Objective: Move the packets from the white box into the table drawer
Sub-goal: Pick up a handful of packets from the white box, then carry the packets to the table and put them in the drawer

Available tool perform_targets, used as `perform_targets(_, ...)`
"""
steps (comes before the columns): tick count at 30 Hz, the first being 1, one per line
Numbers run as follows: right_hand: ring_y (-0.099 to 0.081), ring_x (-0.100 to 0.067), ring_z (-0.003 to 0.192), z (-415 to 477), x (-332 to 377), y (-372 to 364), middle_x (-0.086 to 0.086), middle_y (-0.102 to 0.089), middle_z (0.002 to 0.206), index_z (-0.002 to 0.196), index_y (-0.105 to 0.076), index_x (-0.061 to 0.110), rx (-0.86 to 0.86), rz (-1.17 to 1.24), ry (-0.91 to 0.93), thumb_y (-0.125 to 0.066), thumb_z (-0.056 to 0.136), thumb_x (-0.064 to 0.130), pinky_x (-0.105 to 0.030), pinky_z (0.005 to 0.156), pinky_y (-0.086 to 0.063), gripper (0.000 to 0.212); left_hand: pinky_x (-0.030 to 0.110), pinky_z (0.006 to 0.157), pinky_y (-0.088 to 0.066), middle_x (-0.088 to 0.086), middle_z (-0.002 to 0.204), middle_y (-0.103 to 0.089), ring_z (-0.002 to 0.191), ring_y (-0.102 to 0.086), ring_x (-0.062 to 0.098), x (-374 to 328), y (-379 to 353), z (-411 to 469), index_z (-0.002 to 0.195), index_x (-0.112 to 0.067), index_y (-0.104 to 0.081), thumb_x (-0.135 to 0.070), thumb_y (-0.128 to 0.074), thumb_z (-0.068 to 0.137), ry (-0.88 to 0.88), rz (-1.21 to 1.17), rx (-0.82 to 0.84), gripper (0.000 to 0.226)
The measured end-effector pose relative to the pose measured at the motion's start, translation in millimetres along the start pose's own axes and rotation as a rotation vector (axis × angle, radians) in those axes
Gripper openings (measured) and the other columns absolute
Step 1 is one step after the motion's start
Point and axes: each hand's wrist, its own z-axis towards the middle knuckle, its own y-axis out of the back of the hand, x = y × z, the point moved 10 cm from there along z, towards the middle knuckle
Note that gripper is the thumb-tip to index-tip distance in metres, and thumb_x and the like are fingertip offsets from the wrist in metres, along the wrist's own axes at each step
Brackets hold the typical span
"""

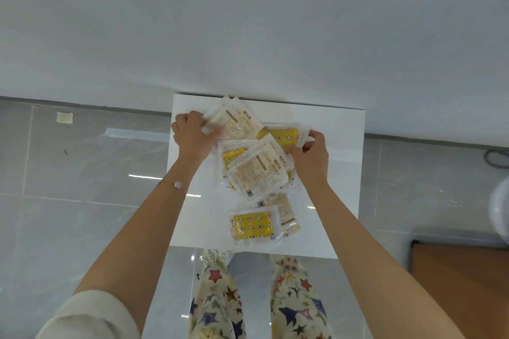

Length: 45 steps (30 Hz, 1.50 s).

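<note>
Several yellow-and-clear packets lie scattered on a small white table point(330, 201) that stands against the wall. My left hand point(192, 135) grips a packet point(237, 122) at the table's far left. My right hand point(309, 155) pinches the edge of a yellow packet point(281, 135) near the far right of the pile. A stack of overlapping packets point(254, 173) sits between my hands. Two more packets point(253, 224) lie near the table's front edge. No white box or drawer shows in this view.
Grey glossy floor tiles point(82, 187) surround the table. A wooden board or furniture corner point(462, 283) stands at the lower right. A dark cable point(493, 157) lies on the floor at the far right. My star-patterned trouser legs point(220, 297) are just below the table's front edge.
</note>
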Motion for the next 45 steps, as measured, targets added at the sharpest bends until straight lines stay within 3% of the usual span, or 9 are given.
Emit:
perform_targets(3, -0.041, -0.013, 0.061, 0.2, -0.6, 14.1, 0.002, -0.046, 0.068, 0.085, -0.05, 0.011, -0.034, 0.046, 0.002, -0.062, 0.086, 0.01, -0.025, 0.057, -0.037, 0.011, 0.027, 0.067, -0.039, 0.01, 0.099, -0.055, 0.094, -0.053, 0.026, 1.3, 9.1, -5.5, 0.096, -0.01, -0.048, -0.026, -0.07, 0.082, -0.032, -0.122, -0.023, 0.03)
perform_targets(6, -0.052, -0.015, 0.073, -2.3, -3.6, 28.8, 0.001, -0.053, 0.078, 0.094, -0.055, 0.008, -0.007, 0.153, -0.05, -0.056, 0.088, 0.005, -0.027, 0.067, -0.047, 0.007, 0.02, 0.052, -0.037, 0.003, 0.085, -0.054, 0.065, -0.05, 0.014, 9.3, 19.6, -21.7, 0.095, -0.013, -0.042, -0.023, -0.062, 0.09, 0.008, -0.246, -0.021, 0.023)
perform_targets(11, -0.058, -0.039, 0.091, -5.3, -9.5, 34.9, -0.027, -0.059, 0.104, 0.11, -0.053, -0.009, 0.025, 0.059, -0.117, -0.068, 0.082, 0.011, -0.044, 0.084, -0.052, 0.038, 0.026, 0.067, -0.043, 0.001, 0.094, -0.059, 0.074, -0.056, 0.014, 46.5, 36.7, -53.2, 0.113, -0.013, -0.051, -0.022, -0.065, 0.088, 0.161, -0.449, -0.123, 0.031)
perform_targets(19, -0.053, -0.022, 0.082, 1.4, -11.6, 23.9, -0.01, -0.058, 0.091, 0.094, -0.055, 0.004, -0.02, 0.047, -0.122, -0.067, 0.084, 0.009, -0.031, 0.067, -0.045, 0.016, 0.021, 0.068, -0.049, 0.0, 0.095, -0.06, 0.084, -0.061, 0.014, 102.4, 29.6, -94.3, 0.108, -0.012, -0.051, -0.012, -0.064, 0.089, 0.345, -0.831, -0.206, 0.023)
perform_targets(24, -0.05, -0.012, 0.07, 3.7, -13.7, 32.5, 0.001, -0.055, 0.083, 0.091, -0.054, 0.013, -0.105, 0.028, -0.07, -0.063, 0.087, 0.007, -0.025, 0.064, -0.041, 0.011, 0.032, 0.075, -0.053, 0.006, 0.103, -0.062, 0.089, -0.063, 0.02, 125.0, 7.5, -115.9, 0.108, -0.013, -0.051, -0.012, -0.066, 0.088, 0.432, -0.888, -0.158, 0.025)
perform_targets(27, -0.036, -0.01, 0.061, 0.1, -14.5, 48.9, 0.004, -0.04, 0.072, 0.074, -0.039, 0.02, -0.185, 0.091, -0.044, -0.054, 0.089, 0.003, -0.02, 0.058, -0.034, 0.028, 0.031, 0.073, -0.053, 0.004, 0.102, -0.064, 0.089, -0.064, 0.021, 131.6, 0.8, -127.0, 0.108, -0.013, -0.053, -0.01, -0.065, 0.088, 0.481, -0.958, -0.132, 0.024)
perform_targets(32, -0.044, -0.015, 0.077, -25.1, 11.9, 89.4, 0.002, -0.045, 0.084, 0.095, -0.042, 0.014, -0.215, 0.086, 0.059, -0.052, 0.089, 0.005, -0.025, 0.066, -0.039, 0.015, 0.034, 0.074, -0.056, 0.008, 0.106, -0.068, 0.094, -0.067, 0.025, 129.5, 8.3, -145.7, 0.114, -0.007, -0.059, -0.009, -0.065, 0.088, 0.522, -1.077, -0.066, 0.027)
perform_targets(38, -0.062, -0.031, 0.102, -88.7, 50.6, 87.0, -0.013, -0.063, 0.109, 0.112, -0.055, 0.007, 0.001, 0.203, -0.004, -0.06, 0.087, 0.001, -0.043, 0.09, -0.051, 0.026, 0.044, 0.081, -0.057, 0.012, 0.113, -0.067, 0.099, -0.067, 0.029, 106.9, 64.4, -189.0, 0.12, -0.006, -0.056, -0.008, -0.065, 0.088, 0.502, -1.22, -0.034, 0.033)
perform_targets(45, -0.064, -0.032, 0.098, -237.5, 152.4, -8.9, -0.011, -0.066, 0.108, 0.102, -0.056, 0.018, 0.38, 0.189, 0.025, -0.06, 0.09, 0.004, -0.053, 0.086, -0.051, 0.019, 0.041, 0.073, -0.059, 0.01, 0.106, -0.07, 0.094, -0.07, 0.029, 131.2, 209.8, -265.9, 0.107, -0.013, -0.061, -0.012, -0.065, 0.089, 0.409, -1.297, -0.136, 0.018)
